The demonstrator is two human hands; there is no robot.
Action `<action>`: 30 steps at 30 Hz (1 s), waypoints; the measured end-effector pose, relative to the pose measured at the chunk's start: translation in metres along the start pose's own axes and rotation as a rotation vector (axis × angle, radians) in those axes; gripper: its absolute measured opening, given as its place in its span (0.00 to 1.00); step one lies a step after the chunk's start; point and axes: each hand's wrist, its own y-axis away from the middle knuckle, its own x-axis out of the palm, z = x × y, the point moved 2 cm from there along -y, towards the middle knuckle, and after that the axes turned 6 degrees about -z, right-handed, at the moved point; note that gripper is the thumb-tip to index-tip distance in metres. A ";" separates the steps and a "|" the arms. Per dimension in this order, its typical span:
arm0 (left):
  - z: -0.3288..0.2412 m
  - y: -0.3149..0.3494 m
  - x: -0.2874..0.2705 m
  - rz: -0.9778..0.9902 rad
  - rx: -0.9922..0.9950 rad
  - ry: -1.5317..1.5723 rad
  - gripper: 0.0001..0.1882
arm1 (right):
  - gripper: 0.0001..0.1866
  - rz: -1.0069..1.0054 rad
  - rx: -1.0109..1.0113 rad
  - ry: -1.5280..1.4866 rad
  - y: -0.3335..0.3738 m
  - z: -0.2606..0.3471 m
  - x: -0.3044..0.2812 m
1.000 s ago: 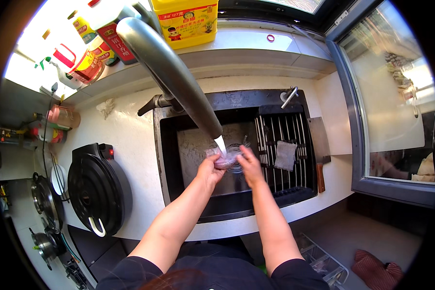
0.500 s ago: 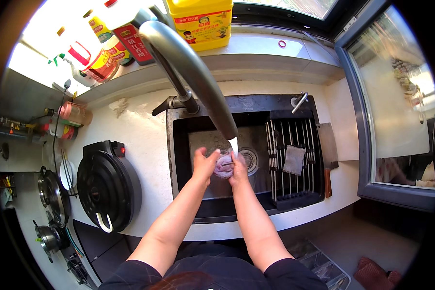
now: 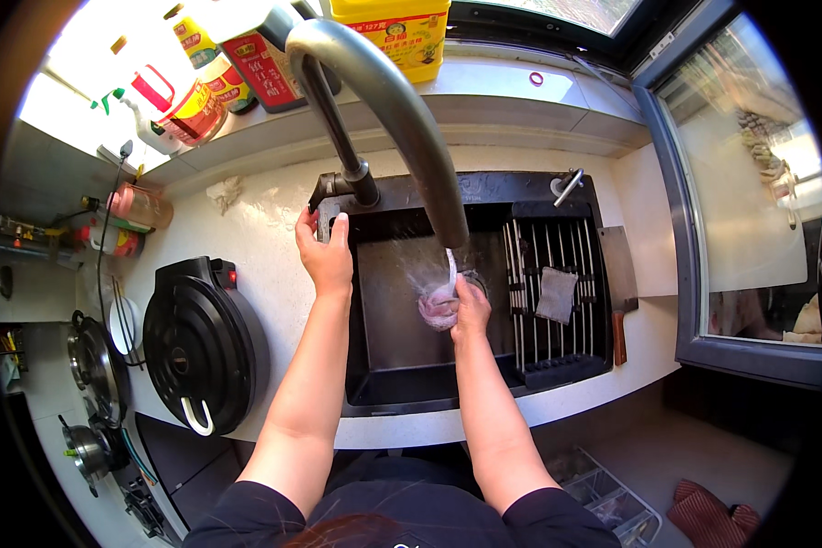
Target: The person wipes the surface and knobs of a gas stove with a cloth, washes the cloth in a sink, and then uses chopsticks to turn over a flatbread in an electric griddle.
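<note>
At the left rear of the black sink [image 3: 402, 402], my left hand [image 3: 327, 258] is on the faucet lever [image 3: 328, 219], with thumb and fingers on either side of it. Over the basin, my right hand [image 3: 470, 306] grips a wet, pinkish-purple wad [image 3: 438, 308] that looks like a bunched cloth; its exact kind is unclear. From the tall grey faucet [image 3: 411, 137], a stream of water [image 3: 452, 265] runs onto the wad, and droplets spray to its left. My right fingers partly hide the wad, and the drain behind it is mostly covered.
A metal rack [image 3: 557, 347] with a grey cloth [image 3: 556, 295] spans the sink's right side. Beside it lies a cleaver [image 3: 619, 274]. A black round electric appliance [image 3: 201, 347] stands left. Bottles and a yellow jug [image 3: 411, 41] line the sill; an open window [image 3: 749, 356] juts in at right.
My left hand has left the wad and moved up and left to the faucet lever, which has turned. My right hand has shifted slightly right, still holding the wad under the water.
</note>
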 end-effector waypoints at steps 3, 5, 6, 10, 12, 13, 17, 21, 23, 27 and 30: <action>0.011 0.021 -0.003 0.039 -0.026 0.095 0.33 | 0.11 0.092 0.025 0.034 0.011 0.005 0.004; 0.016 0.060 -0.004 0.379 -0.602 0.135 0.37 | 0.10 0.135 -0.028 0.061 0.017 0.006 0.010; 0.013 0.085 -0.006 0.540 -0.937 0.027 0.38 | 0.09 0.199 -0.029 0.076 0.021 0.009 0.014; 0.029 0.127 -0.017 1.154 -1.285 0.483 0.30 | 0.10 0.450 -0.070 0.310 0.041 0.020 0.021; 0.023 0.135 -0.015 1.258 -1.244 0.346 0.25 | 0.12 0.609 -0.119 0.471 0.042 0.024 0.020; 0.020 0.139 -0.014 1.277 -1.262 0.295 0.24 | 0.15 0.645 -0.147 0.442 0.042 0.026 0.022; 0.013 0.150 -0.012 1.373 -1.220 0.169 0.21 | 0.16 0.654 -0.009 0.439 0.066 0.046 0.027; 0.011 0.159 -0.013 1.372 -1.176 0.129 0.16 | 0.15 0.627 -0.120 0.463 0.062 0.036 0.022; 0.017 0.163 -0.015 1.371 -1.145 0.052 0.15 | 0.13 0.561 -0.204 0.571 0.065 0.033 0.023; 0.007 0.164 -0.015 1.349 -0.992 -0.118 0.13 | 0.11 0.475 -0.413 0.642 0.076 0.031 0.027; 0.010 0.165 -0.016 1.331 -0.916 -0.223 0.12 | 0.10 0.426 -0.530 0.719 0.080 0.028 0.028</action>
